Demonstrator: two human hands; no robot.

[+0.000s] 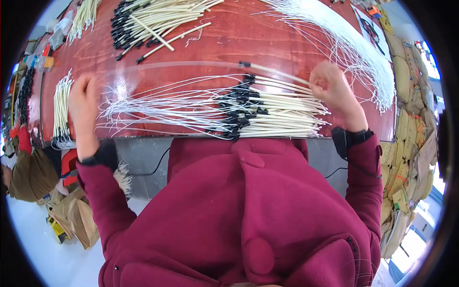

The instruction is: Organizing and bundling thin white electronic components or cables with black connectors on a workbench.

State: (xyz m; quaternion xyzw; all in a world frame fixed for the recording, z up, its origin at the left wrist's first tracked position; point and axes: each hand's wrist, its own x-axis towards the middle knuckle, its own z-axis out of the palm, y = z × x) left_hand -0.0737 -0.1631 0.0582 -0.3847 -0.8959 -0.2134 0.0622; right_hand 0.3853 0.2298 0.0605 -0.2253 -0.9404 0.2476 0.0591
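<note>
My right hand [332, 88] is closed in a pinch around the far end of a cream tube [279, 72] with a black end piece [245, 64]. From that black piece a thin white wire [177, 64], smeared by motion, runs across to my left hand [83, 103]. The left fingers are pinched at the wire's end, though the exact contact is blurred. Below the stretched piece lies a bundle of similar cream tubes [287, 115] along the table's near edge. Their black end pieces sit in the middle and their white wires [162, 107] spread leftward.
On the red table [229, 45], a heap of black-ended cream tubes [162, 19] lies at the back. Loose white wires [354, 48] fan out at the far right. Another tube bundle [62, 105] stands beside my left hand. Stacked sacks [406, 158] line the right side.
</note>
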